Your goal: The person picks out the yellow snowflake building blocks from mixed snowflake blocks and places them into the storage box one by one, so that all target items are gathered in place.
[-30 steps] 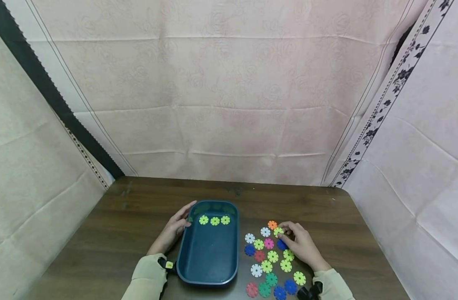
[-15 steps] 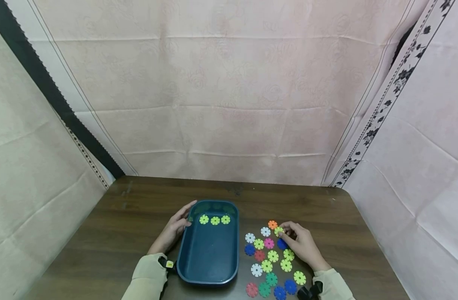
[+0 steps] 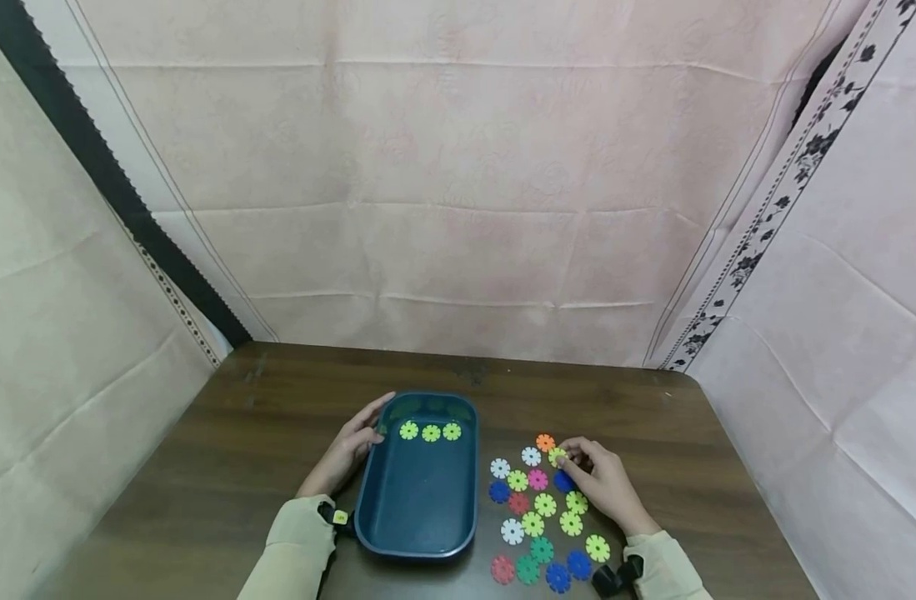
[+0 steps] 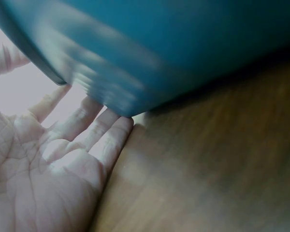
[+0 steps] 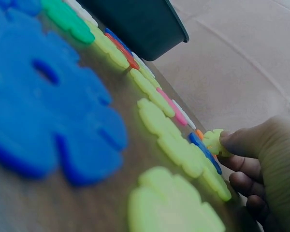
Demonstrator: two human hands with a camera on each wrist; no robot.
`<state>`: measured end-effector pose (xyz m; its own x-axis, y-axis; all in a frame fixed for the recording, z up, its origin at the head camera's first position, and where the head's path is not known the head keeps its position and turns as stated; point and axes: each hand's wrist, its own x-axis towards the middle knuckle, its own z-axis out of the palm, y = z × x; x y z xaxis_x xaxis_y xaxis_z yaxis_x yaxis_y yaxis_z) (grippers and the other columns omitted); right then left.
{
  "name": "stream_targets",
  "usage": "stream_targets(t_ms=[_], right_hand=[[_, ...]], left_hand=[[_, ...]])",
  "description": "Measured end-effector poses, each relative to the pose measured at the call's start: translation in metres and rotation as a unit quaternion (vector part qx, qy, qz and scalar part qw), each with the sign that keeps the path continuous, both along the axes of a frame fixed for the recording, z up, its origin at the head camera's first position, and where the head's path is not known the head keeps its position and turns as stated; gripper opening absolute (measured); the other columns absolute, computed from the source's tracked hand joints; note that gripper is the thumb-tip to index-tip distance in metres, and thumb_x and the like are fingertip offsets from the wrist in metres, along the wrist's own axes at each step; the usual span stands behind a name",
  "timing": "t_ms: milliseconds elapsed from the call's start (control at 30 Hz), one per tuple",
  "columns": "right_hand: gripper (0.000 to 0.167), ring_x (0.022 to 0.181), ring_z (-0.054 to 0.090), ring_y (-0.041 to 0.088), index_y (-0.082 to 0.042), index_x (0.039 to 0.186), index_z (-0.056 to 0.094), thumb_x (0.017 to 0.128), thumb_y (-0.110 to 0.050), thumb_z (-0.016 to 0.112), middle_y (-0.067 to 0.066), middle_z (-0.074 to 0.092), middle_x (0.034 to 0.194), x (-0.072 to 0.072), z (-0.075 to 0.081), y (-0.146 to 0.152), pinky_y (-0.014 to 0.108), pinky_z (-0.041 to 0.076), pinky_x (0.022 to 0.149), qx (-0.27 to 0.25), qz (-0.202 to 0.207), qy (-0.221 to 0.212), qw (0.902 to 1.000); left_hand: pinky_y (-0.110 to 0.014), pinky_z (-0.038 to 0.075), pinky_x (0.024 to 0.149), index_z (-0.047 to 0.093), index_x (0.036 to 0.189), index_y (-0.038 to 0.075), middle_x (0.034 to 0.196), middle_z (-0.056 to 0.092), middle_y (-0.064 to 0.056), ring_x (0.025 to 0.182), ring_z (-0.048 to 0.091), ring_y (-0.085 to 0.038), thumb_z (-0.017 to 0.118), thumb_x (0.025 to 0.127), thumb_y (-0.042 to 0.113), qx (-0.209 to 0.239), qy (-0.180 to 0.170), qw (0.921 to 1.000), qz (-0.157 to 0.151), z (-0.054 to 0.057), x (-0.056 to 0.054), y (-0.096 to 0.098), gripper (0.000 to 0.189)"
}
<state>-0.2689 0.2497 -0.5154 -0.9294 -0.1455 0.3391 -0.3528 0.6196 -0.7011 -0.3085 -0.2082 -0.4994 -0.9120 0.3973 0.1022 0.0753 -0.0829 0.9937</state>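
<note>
A blue oval-cornered tray (image 3: 418,492) stands on the table with a row of three yellow-green interlocking discs (image 3: 431,433) near its far end. My left hand (image 3: 347,454) holds the tray's left side, thumb over the rim and fingers against the outer wall; in the left wrist view the fingers (image 4: 79,121) lie fairly straight along it. To the right, my right hand (image 3: 602,483) pinches a yellow-green disc (image 5: 213,141) between thumb and fingers. The right wrist view shows this disc tilted up at the far end of the loose discs, beside an orange disc (image 3: 545,442) and a blue disc (image 3: 564,481).
Several loose discs in white, pink, red, green, blue and yellow-green lie flat between the tray and my right hand, such as a green disc (image 3: 528,570). Pale cloth (image 3: 458,208) hangs behind the brown table (image 3: 277,400) and at both sides.
The whole head view has shifted slightly upward. Both hands keep their places, and the right hand stays at the same yellow-green disc.
</note>
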Motion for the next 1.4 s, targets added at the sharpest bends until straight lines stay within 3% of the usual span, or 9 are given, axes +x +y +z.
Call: stream_targets(t_ms=[200, 400, 633, 767, 900, 1067, 1267, 1400], right_hand=[[0.01, 0.069, 0.056, 0.011, -0.025, 0.104, 0.07, 0.094, -0.027, 0.072, -0.012, 0.065, 0.084, -0.001, 0.002, -0.001, 0.027, 0.047, 0.063, -0.021, -0.005, 0.006, 0.9998], [0.01, 0.068, 0.059, 0.012, -0.025, 0.105, 0.07, 0.095, -0.029, 0.071, -0.012, 0.068, 0.085, 0.003, 0.009, -0.002, 0.027, 0.048, 0.063, -0.044, -0.001, 0.003, 0.999], [0.014, 0.075, 0.068, 0.021, -0.022, 0.109, 0.069, 0.096, -0.026, 0.07, -0.01, 0.073, 0.09, 0.0, 0.034, -0.016, 0.028, 0.053, 0.067, -0.08, 0.036, 0.008, 0.9961], [0.015, 0.078, 0.07, 0.027, -0.021, 0.11, 0.07, 0.096, -0.024, 0.071, -0.007, 0.074, 0.093, -0.004, 0.057, -0.047, 0.029, 0.054, 0.069, -0.105, 0.071, 0.005, 0.992], [0.015, 0.085, 0.07, 0.023, -0.019, 0.11, 0.07, 0.095, -0.02, 0.071, -0.004, 0.074, 0.096, -0.016, 0.085, -0.095, 0.031, 0.054, 0.074, -0.132, 0.109, 0.019, 0.9851], [0.017, 0.083, 0.069, 0.02, -0.019, 0.113, 0.07, 0.097, -0.025, 0.069, -0.006, 0.073, 0.095, -0.03, 0.104, -0.161, 0.032, 0.054, 0.072, -0.136, 0.174, 0.0, 0.9753], [0.018, 0.072, 0.066, 0.032, -0.015, 0.113, 0.07, 0.099, -0.025, 0.066, -0.003, 0.073, 0.091, -0.042, 0.099, -0.211, 0.03, 0.053, 0.058, -0.091, 0.254, -0.083, 0.9593], [0.01, 0.069, 0.066, 0.024, -0.014, 0.107, 0.071, 0.099, -0.018, 0.065, -0.003, 0.072, 0.087, -0.047, 0.082, -0.221, 0.027, 0.052, 0.056, -0.028, 0.263, -0.127, 0.956]], left_hand=[[-0.041, 0.046, 0.097, 0.038, 0.156, 0.024, 0.155, 0.041, -0.015, 0.132, 0.043, -0.043, 0.05, 0.094, 0.004, -0.001, -0.002, 1.0, 0.006, 0.004, -0.002, -0.001, 0.067], [-0.041, 0.048, 0.095, 0.037, 0.157, 0.025, 0.155, 0.04, -0.015, 0.131, 0.045, -0.041, 0.049, 0.094, 0.003, -0.002, -0.005, 1.0, 0.0, -0.001, 0.0, -0.001, 0.068], [-0.04, 0.047, 0.097, 0.037, 0.156, 0.025, 0.156, 0.04, -0.012, 0.133, 0.045, -0.037, 0.05, 0.093, 0.003, 0.0, 0.0, 1.0, 0.006, -0.004, 0.0, 0.001, 0.068], [-0.039, 0.048, 0.097, 0.037, 0.156, 0.024, 0.156, 0.039, -0.014, 0.133, 0.044, -0.039, 0.052, 0.092, 0.004, 0.005, -0.007, 0.9999, 0.007, -0.003, 0.002, 0.001, 0.069], [-0.039, 0.048, 0.096, 0.035, 0.157, 0.022, 0.156, 0.039, -0.015, 0.133, 0.042, -0.042, 0.051, 0.092, 0.005, 0.007, -0.004, 1.0, 0.002, -0.002, 0.002, 0.0, 0.069], [-0.04, 0.046, 0.098, 0.036, 0.157, 0.023, 0.156, 0.038, -0.015, 0.134, 0.041, -0.041, 0.051, 0.093, 0.005, 0.002, -0.006, 1.0, 0.004, -0.001, 0.002, -0.001, 0.068], [-0.039, 0.045, 0.098, 0.037, 0.156, 0.024, 0.157, 0.037, -0.011, 0.134, 0.043, -0.032, 0.05, 0.093, 0.005, -0.004, -0.007, 0.9999, 0.007, -0.001, 0.001, -0.001, 0.067], [-0.036, 0.047, 0.097, 0.036, 0.157, 0.022, 0.157, 0.037, -0.013, 0.131, 0.047, -0.031, 0.05, 0.094, 0.005, -0.004, 0.002, 1.0, 0.002, 0.0, 0.001, -0.001, 0.067]])
